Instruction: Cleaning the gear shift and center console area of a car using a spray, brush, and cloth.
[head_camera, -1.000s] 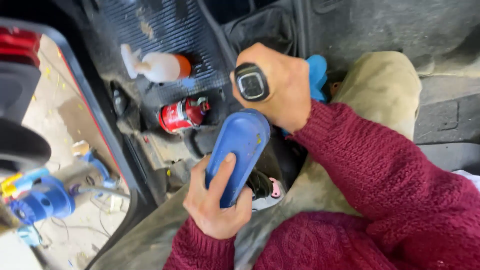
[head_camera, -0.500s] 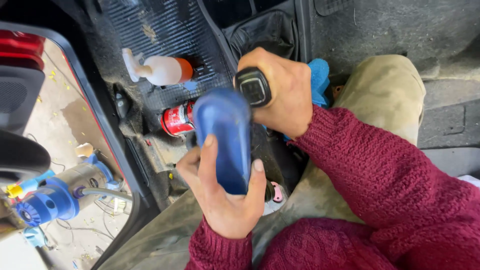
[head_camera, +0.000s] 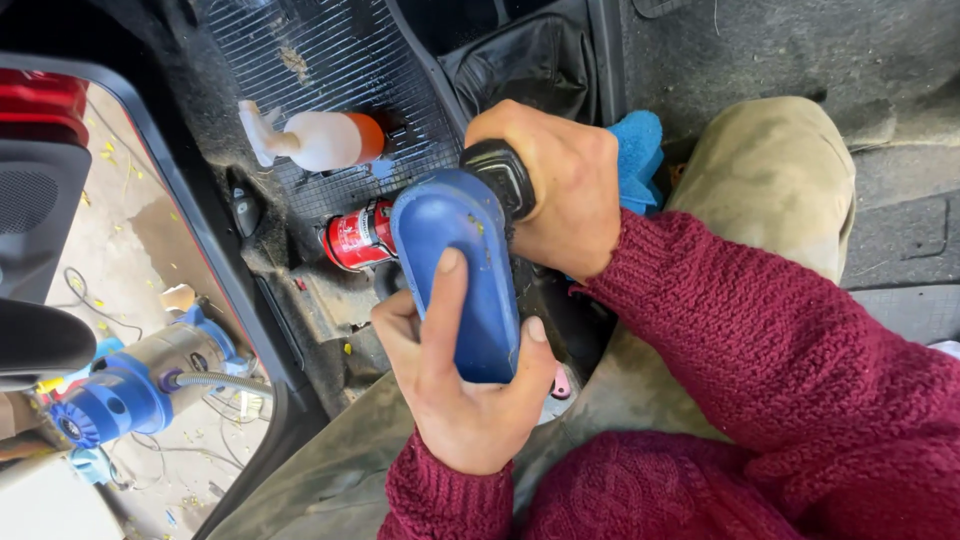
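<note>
My left hand (head_camera: 455, 385) grips a blue oblong brush (head_camera: 460, 270) from below, index finger laid along its back, pressing its far end against a black gear-shift knob (head_camera: 503, 175). My right hand (head_camera: 555, 185) is wrapped around that knob from the right side, over a blue cloth (head_camera: 637, 155). Both arms wear dark red knitted sleeves (head_camera: 760, 340). A black leather gear boot (head_camera: 530, 60) sits just beyond the knob.
On the black rubber floor mat (head_camera: 300, 40) lie a white spray bottle with orange liquid (head_camera: 320, 140) and a red can (head_camera: 355, 235). My khaki trouser leg (head_camera: 770, 180) is at right. Outside the open door sill, a blue vacuum machine (head_camera: 130, 385) stands on the ground.
My left hand has turned the blue brush from slanted to nearly upright and shifted it left against the knob. The right hand has stayed on the knob.
</note>
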